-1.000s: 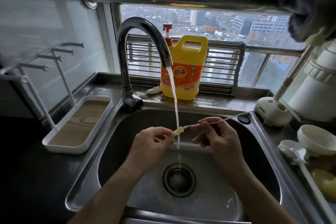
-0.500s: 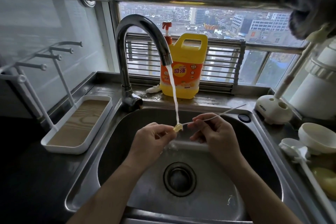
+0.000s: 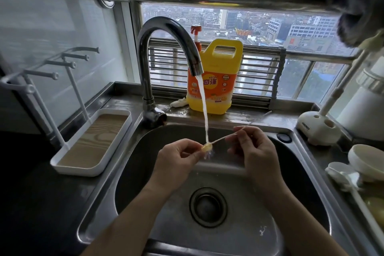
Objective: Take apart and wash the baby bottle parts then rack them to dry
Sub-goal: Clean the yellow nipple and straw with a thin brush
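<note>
Over the steel sink (image 3: 133, 172), my left hand (image 3: 178, 158) pinches the small yellow weight (image 3: 207, 147) at one end of a thin clear bottle straw (image 3: 225, 137). My right hand (image 3: 253, 149) pinches the straw further along, and its free end sticks out up and to the right past my fingers. Water from the curved tap (image 3: 166, 33) falls straight onto the yellow weight and splashes off it. A white drying rack (image 3: 89, 143) with upright pegs and a wood-look tray stands left of the sink.
A yellow dish-soap jug (image 3: 216, 81) stands on the ledge behind the tap. On the right counter are a white brush stand (image 3: 318, 129), a white bowl-shaped part (image 3: 365, 162), a long white brush (image 3: 357, 191) and a large white appliance (image 3: 365, 108). The drain (image 3: 207, 207) sits below my hands.
Both hands have risen slightly and moved closer to the tap. The stream now hits the yellow weight directly, where before it fell just past it.
</note>
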